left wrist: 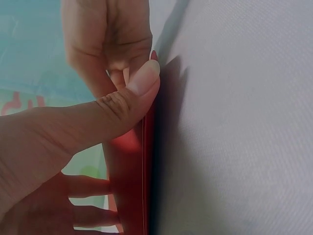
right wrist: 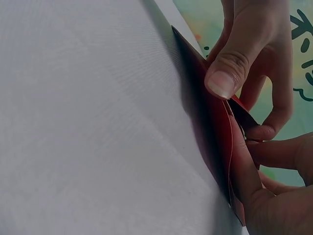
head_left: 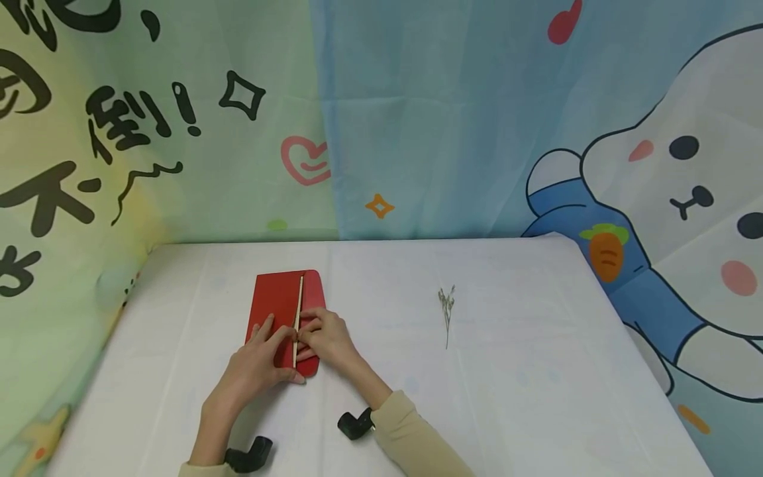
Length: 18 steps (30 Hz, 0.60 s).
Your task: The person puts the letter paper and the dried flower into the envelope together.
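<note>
red envelope (head_left: pixel 277 298) against left hand (head_left: pixel 255 361), right hand (head_left: pixel 331 341)

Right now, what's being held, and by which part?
A flat red paper envelope: the left hand grips its opening's near end; the right hand touches the opening's middle.

a red envelope (head_left: pixel 275 301) with a cream strip (head_left: pixel 299 298) is set off by a white cloth (head_left: pixel 524 377); a grey-green sprig (head_left: pixel 446 307), beige sleeves (head_left: pixel 417 434) and black wrist fittings (head_left: pixel 250 455) are shown. a yellow, green and blue backdrop (head_left: pixel 405 86) is patterned with black lettering (head_left: pixel 44 195), a pink heart (head_left: pixel 312 166) and a white cartoon animal (head_left: pixel 656 172) dressed in blue.
</note>
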Each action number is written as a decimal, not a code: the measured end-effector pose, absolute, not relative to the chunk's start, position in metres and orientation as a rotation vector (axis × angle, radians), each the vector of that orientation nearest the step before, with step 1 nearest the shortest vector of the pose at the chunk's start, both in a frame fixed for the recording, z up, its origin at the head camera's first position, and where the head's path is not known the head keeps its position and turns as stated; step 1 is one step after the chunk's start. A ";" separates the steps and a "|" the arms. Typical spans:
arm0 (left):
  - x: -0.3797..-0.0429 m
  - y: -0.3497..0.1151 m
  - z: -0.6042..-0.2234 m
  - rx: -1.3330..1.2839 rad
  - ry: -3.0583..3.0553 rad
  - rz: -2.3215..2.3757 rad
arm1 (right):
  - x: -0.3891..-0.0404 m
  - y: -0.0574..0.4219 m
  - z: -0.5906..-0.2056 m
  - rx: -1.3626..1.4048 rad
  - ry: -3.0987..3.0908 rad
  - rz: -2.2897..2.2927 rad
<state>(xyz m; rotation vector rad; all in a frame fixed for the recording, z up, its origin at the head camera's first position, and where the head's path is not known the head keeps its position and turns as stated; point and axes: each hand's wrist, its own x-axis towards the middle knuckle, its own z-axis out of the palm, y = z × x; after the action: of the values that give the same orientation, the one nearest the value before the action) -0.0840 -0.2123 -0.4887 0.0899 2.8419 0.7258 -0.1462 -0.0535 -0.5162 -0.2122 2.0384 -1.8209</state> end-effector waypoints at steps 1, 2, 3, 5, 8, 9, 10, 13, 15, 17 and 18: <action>-0.084 -0.212 -0.489 0.090 2.840 0.725 | -0.146 -0.054 -0.517 -0.215 2.041 -1.816; -0.084 -0.212 -0.489 0.091 2.839 0.726 | -0.147 -0.055 -0.517 -0.219 2.045 -1.812; -0.084 -0.212 -0.489 0.092 2.838 0.726 | -0.147 -0.055 -0.517 -0.219 2.044 -1.809; -0.085 -0.212 -0.490 0.093 2.840 0.726 | -0.146 -0.055 -0.518 -0.220 2.047 -1.801; -0.085 -0.212 -0.490 0.095 2.843 0.725 | -0.146 -0.056 -0.517 -0.228 2.056 -1.788; -0.085 -0.213 -0.490 0.096 2.843 0.725 | -0.146 -0.056 -0.517 -0.229 2.056 -1.784; -0.085 -0.213 -0.490 0.096 2.843 0.724 | -0.145 -0.056 -0.516 -0.226 2.054 -1.785; -0.084 -0.213 -0.490 0.100 2.843 0.724 | -0.145 -0.056 -0.516 -0.219 2.048 -1.794; -0.084 -0.213 -0.489 0.102 2.844 0.727 | -0.144 -0.056 -0.517 -0.208 2.038 -1.808; -0.084 -0.213 -0.489 0.101 2.842 0.729 | -0.144 -0.057 -0.518 -0.198 2.030 -1.821; -0.084 -0.213 -0.489 0.099 2.841 0.731 | -0.144 -0.057 -0.518 -0.193 2.028 -1.826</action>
<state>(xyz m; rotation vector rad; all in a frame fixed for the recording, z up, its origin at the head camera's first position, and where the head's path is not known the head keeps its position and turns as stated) -0.0840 -0.2129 -0.4893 0.0988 2.8406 0.7310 -0.1442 -0.0570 -0.5183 -0.1934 2.0282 -1.8255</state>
